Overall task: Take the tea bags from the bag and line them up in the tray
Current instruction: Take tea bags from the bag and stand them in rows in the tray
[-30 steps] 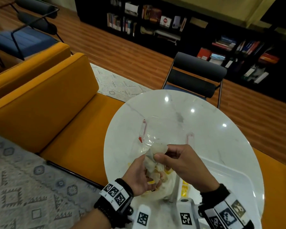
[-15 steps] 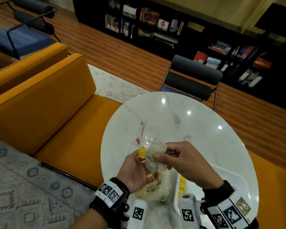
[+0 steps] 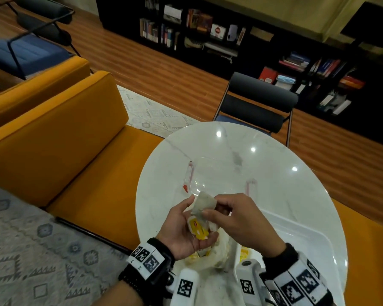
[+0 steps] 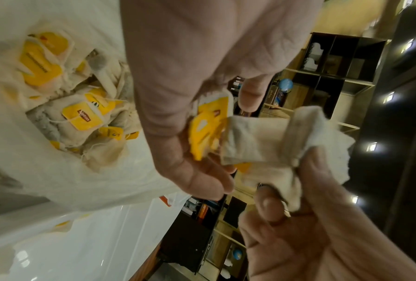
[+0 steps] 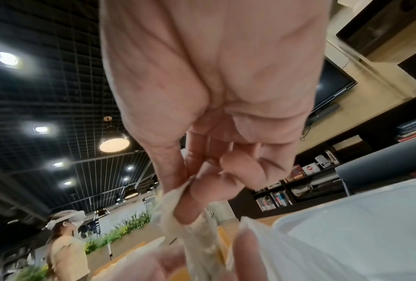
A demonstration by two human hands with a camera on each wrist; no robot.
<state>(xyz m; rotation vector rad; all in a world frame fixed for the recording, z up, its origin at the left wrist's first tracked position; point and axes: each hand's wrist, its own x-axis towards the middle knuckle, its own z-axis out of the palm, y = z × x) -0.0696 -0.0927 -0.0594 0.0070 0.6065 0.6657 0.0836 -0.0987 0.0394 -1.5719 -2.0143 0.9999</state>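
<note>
The right hand (image 3: 241, 219) pinches a pale paper tea bag (image 3: 202, 205) between thumb and curled fingers, holding it up above the near edge of the round white marble table (image 3: 274, 173). The left hand (image 3: 181, 228) lies half open, palm up, just beside and under it, its thumb and fingers loosely holding the yellow paper tags (image 3: 198, 228). Below the hands, at the near edge, the clear plastic bag (image 4: 57, 95) holds a heap of more tea bags with yellow tags. The white plastic tray (image 3: 296, 237) sits at the near right edge, touching the bag.
</note>
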